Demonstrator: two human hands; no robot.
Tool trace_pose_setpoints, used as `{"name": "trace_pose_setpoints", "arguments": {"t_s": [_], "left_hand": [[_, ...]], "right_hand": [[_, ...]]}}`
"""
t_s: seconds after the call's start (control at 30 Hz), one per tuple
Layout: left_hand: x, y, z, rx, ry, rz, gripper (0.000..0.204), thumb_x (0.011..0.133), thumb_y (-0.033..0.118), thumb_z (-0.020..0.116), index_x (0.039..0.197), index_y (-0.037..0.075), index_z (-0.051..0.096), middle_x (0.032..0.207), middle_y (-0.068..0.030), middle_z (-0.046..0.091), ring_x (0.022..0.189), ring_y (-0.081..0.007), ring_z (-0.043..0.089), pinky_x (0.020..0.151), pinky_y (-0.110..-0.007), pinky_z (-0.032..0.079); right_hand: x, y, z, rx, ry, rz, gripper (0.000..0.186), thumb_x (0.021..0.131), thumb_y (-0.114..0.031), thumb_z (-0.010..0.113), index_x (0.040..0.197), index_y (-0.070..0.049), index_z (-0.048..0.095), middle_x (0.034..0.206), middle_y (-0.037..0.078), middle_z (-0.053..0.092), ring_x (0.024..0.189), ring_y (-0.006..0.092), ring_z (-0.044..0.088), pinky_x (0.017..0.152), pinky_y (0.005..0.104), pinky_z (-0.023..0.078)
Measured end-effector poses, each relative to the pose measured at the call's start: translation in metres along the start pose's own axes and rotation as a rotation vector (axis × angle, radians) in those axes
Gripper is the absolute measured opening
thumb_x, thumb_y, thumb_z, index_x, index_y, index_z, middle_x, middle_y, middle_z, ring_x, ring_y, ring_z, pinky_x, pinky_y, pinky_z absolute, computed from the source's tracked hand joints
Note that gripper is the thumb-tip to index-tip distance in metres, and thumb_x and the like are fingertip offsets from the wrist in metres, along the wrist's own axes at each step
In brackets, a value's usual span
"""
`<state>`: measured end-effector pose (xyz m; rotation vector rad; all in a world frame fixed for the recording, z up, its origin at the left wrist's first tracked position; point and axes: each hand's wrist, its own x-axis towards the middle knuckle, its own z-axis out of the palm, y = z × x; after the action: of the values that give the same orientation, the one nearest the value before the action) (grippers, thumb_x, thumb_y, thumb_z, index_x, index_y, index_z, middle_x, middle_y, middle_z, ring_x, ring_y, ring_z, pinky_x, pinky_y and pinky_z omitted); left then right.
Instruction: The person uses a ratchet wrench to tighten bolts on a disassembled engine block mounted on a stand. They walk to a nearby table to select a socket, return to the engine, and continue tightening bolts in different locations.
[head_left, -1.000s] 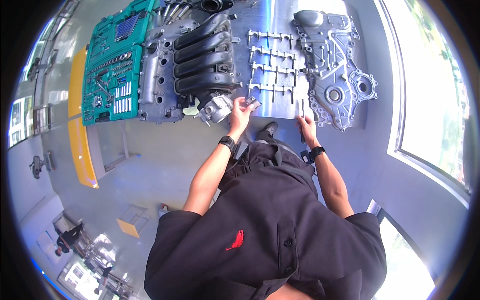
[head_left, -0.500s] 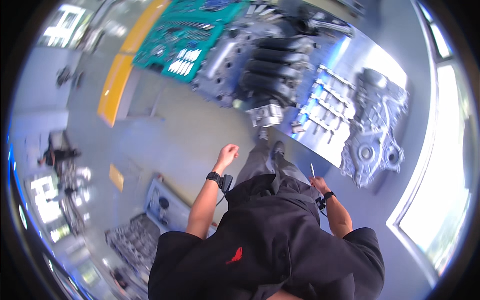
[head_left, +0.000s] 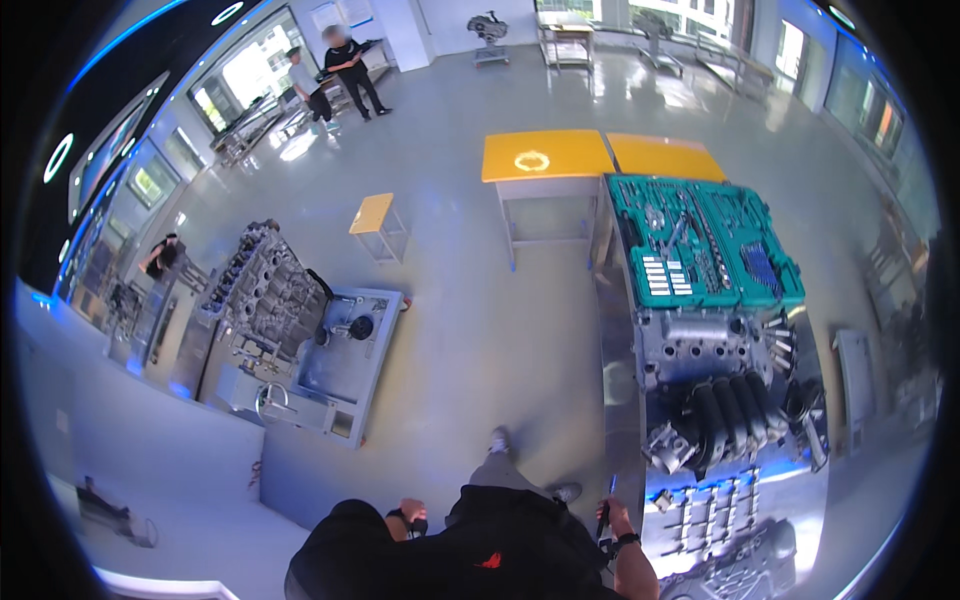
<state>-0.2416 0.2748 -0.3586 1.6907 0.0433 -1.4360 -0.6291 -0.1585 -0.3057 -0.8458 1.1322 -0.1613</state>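
Beside the workbench point(head_left: 622, 400), my right hand point(head_left: 618, 518) is closed round a slim tool point(head_left: 613, 484) with a narrow, pale bluish shaft pointing up. The tool's exact kind is too small to make out. My left hand point(head_left: 411, 509) hangs low in front of my body, fingers curled in, and nothing shows in it. Closest to my right hand on the bench are a row of camshaft-like metal bars point(head_left: 712, 512) and a cast engine cover point(head_left: 740, 568). Farther along lie a black intake manifold point(head_left: 735, 415) with a metal throttle body point(head_left: 670, 447) and a grey cylinder-head cover point(head_left: 700, 345).
An open green tool case point(head_left: 700, 240) lies at the bench's far end, against yellow-topped tables point(head_left: 548, 158). Left stands an engine point(head_left: 270, 290) on a wheeled stand point(head_left: 350, 375), with a small yellow stool point(head_left: 375, 215) beyond. Two people point(head_left: 350, 65) stand at the far left.
My view has turned left and lifted, so the bench now lies on my right and the engine stand on my left. Both hands sit lower in view; the tool stays in my right hand.
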Motion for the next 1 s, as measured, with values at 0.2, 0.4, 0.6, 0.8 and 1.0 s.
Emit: {"name": "trace_pose_setpoints", "arguments": {"t_s": [0.2, 0.4, 0.6, 0.8, 1.0], "left_hand": [[0.036, -0.032, 0.019, -0.635, -0.372, -0.097, 0.032, 0.085, 0.030, 0.043, 0.094, 0.001, 0.051, 0.087, -0.0119, 0.054, 0.075, -0.0242, 0.054, 0.066, -0.039, 0.046], [0.042, 0.131, 0.052, -0.216, 0.311, 0.075, 0.025, 0.085, 0.023, 0.051, 0.100, 0.003, 0.057, 0.077, -0.0055, 0.060, 0.066, -0.0147, 0.057, 0.057, -0.027, 0.047], [0.062, 0.139, -0.017, -0.300, 0.397, 0.069, 0.021, 0.085, 0.020, 0.049, 0.095, 0.004, 0.058, 0.074, -0.0057, 0.059, 0.061, -0.0130, 0.056, 0.052, -0.026, 0.045], [0.079, 0.049, -0.084, -1.042, 0.127, -0.021, 0.010, 0.081, 0.009, 0.049, 0.071, 0.008, 0.049, 0.059, -0.0044, 0.051, 0.043, -0.0114, 0.045, 0.036, -0.025, 0.034], [0.042, 0.056, -0.086, -0.647, 0.550, -0.009, 0.013, 0.083, 0.012, 0.042, 0.077, 0.007, 0.053, 0.060, -0.0033, 0.050, 0.043, -0.0121, 0.044, 0.038, -0.024, 0.033]], "right_hand": [[0.032, -0.036, 0.017, -0.325, -0.139, 0.003, 0.021, 0.089, -0.016, 0.047, 0.085, 0.000, 0.059, 0.072, 0.007, 0.059, 0.064, 0.0156, 0.058, 0.059, 0.0284, 0.049], [0.012, -0.100, 0.089, -1.418, -0.342, -0.213, 0.029, 0.083, -0.031, 0.054, 0.093, -0.005, 0.063, 0.080, 0.010, 0.064, 0.077, 0.0197, 0.062, 0.070, 0.0340, 0.048], [0.092, -0.111, 0.161, -0.877, -0.060, 0.109, 0.028, 0.083, -0.030, 0.058, 0.092, -0.004, 0.064, 0.067, -0.001, 0.057, 0.055, 0.0081, 0.046, 0.054, 0.0251, 0.040], [0.126, -0.152, 0.251, -0.848, -0.110, -0.043, 0.034, 0.086, -0.033, 0.054, 0.083, 0.000, 0.063, 0.072, 0.004, 0.060, 0.066, 0.0123, 0.052, 0.064, 0.0258, 0.041], [0.175, -0.182, 0.309, -1.067, -0.297, 0.007, 0.034, 0.088, -0.031, 0.051, 0.084, 0.001, 0.063, 0.075, 0.006, 0.060, 0.073, 0.0133, 0.054, 0.068, 0.0278, 0.042]]}}
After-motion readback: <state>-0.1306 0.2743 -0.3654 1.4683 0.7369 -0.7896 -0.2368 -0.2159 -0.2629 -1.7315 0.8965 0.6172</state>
